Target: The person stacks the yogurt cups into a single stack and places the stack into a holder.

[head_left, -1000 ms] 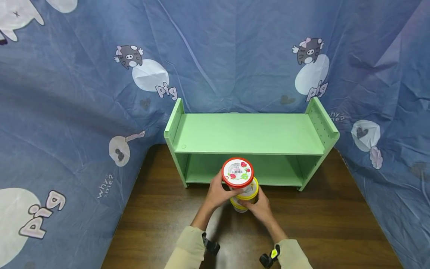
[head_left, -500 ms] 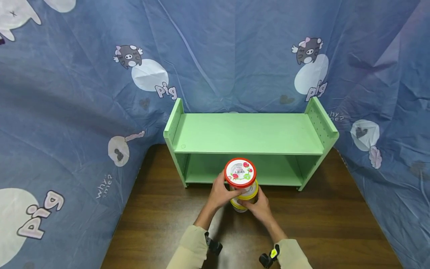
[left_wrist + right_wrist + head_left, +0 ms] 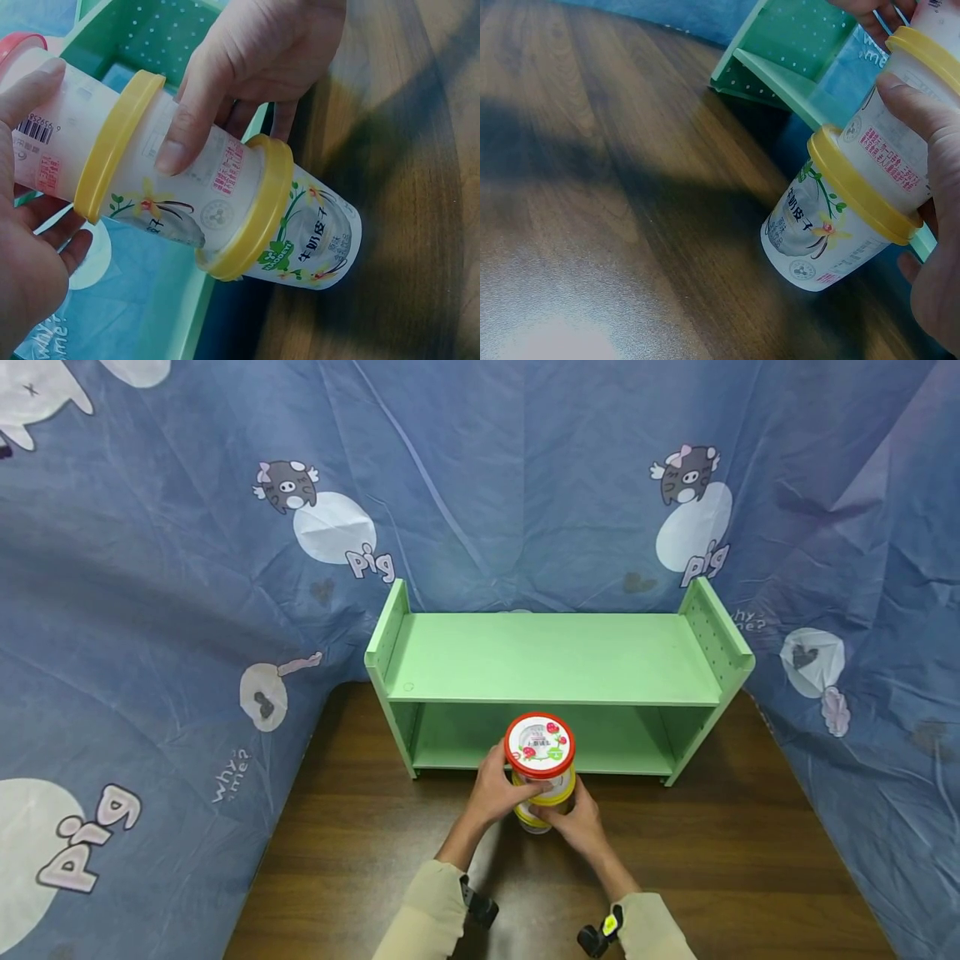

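Three paper yogurt cups stand in a column, lid to base. On top is the red-lidded cup (image 3: 540, 745), with strawberries printed on its lid. My left hand (image 3: 489, 795) grips it from the left, thumb across the front. Below it, the middle yellow-lidded cup (image 3: 199, 195) is held by my right hand (image 3: 579, 825), whose thumb lies along its side. The lowest yellow-lidded cup (image 3: 817, 225) carries a vanilla-flower print and stands upright on the wooden table. In the head view the red lid overlaps much of the cups beneath.
A green two-tier shelf (image 3: 547, 658) stands right behind the cups, its lower board (image 3: 622, 743) partly hidden by them. Blue printed cloth (image 3: 480, 485) hangs behind and at both sides. Brown wooden tabletop (image 3: 720, 860) extends around the shelf.
My left hand has shifted the red-lidded cup slightly to the right, more squarely over the yellow-lidded cups. My right hand has stayed nearly still around the middle cup.
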Demonstrator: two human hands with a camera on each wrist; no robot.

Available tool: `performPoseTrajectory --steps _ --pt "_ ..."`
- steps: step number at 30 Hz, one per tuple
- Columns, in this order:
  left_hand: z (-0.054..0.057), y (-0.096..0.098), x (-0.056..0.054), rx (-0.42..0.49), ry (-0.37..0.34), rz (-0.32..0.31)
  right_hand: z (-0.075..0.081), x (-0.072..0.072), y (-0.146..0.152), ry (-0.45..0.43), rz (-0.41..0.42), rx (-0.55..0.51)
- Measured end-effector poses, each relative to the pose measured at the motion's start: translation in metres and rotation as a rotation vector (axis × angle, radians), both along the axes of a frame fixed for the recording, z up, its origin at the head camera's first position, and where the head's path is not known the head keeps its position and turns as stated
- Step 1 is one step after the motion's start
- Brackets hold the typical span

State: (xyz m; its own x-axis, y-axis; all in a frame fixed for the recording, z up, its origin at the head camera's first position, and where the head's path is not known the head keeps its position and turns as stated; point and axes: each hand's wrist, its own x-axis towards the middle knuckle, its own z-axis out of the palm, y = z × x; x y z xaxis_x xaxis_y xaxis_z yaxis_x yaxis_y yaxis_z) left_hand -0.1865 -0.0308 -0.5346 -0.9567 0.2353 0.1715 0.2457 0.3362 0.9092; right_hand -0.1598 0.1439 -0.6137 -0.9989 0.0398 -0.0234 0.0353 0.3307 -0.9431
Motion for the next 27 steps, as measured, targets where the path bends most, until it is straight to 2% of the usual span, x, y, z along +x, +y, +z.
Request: performPoseTrajectory --steps 10,27 --pt "0.0025 0.003 -0.0001 -0.044 -0.007 0.01 0.0025 0.0011 -0.0003 0.025 -0.003 0.002" --pt "0.0012 0.0043 -0.0026 -0.063 -0.035 -0.022 0.0021 0.0014 -0.0005 0.027 -0.005 0.005"
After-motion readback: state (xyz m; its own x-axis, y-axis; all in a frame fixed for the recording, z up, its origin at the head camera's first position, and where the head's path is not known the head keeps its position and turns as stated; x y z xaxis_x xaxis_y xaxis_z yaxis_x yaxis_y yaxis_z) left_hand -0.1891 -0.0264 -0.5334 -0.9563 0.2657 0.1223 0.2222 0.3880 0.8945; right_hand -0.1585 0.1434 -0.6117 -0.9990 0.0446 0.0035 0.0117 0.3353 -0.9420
